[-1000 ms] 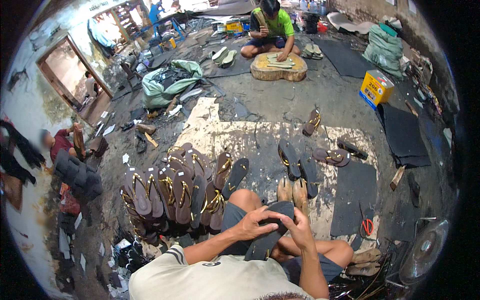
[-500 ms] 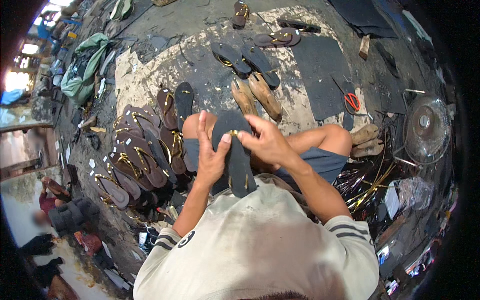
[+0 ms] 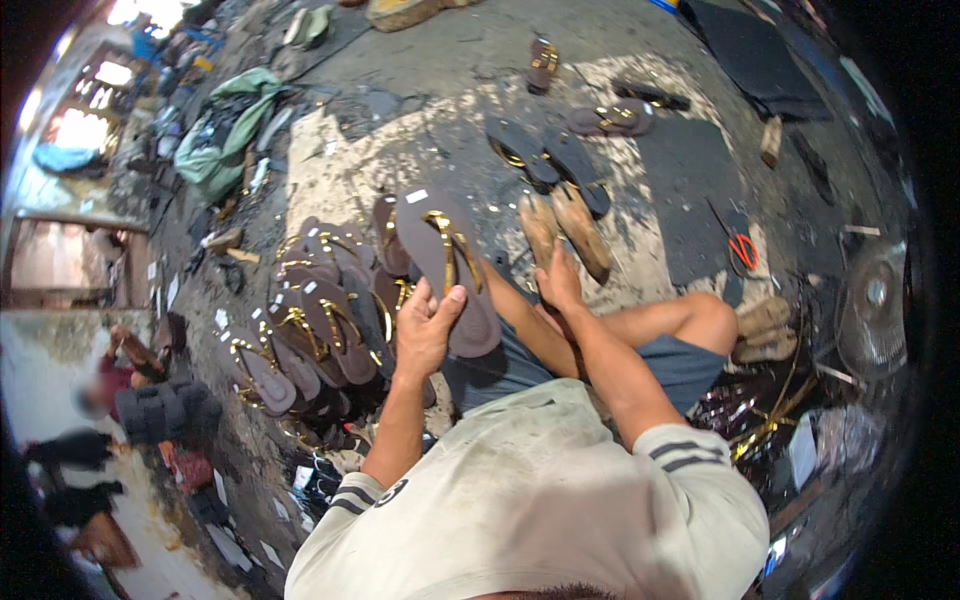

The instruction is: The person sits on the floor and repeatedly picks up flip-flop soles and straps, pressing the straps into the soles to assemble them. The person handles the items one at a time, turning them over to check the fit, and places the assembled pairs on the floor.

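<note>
A brown flip-flop (image 3: 470, 322) with gold straps is held up in my left hand (image 3: 425, 325), its strap side facing me and its toe pointing away. The thumb presses on its upper face by the strap; the other fingers are mostly hidden behind the sole. My right hand (image 3: 561, 282) is closed at the near end of a wooden shoe last (image 3: 538, 228), its fingertips partly hidden. Beside that one lies a second wooden last (image 3: 586, 238). Just beyond them is a pair of black flip-flops (image 3: 570, 160) with gold trim.
Several finished flip-flops (image 3: 325, 325) crowd the floor at my left. Red-handled scissors (image 3: 742, 252) lie on the right, near a dark sheet (image 3: 685, 190). A fan (image 3: 872, 310) stands at far right, a green sack (image 3: 225, 140) at far left. Another person (image 3: 130, 385) sits at left.
The flip-flop has been turned from its black sole to its strapped side. My right hand has let go of it and moved forward to the wooden lasts. The whole view has shifted slightly.
</note>
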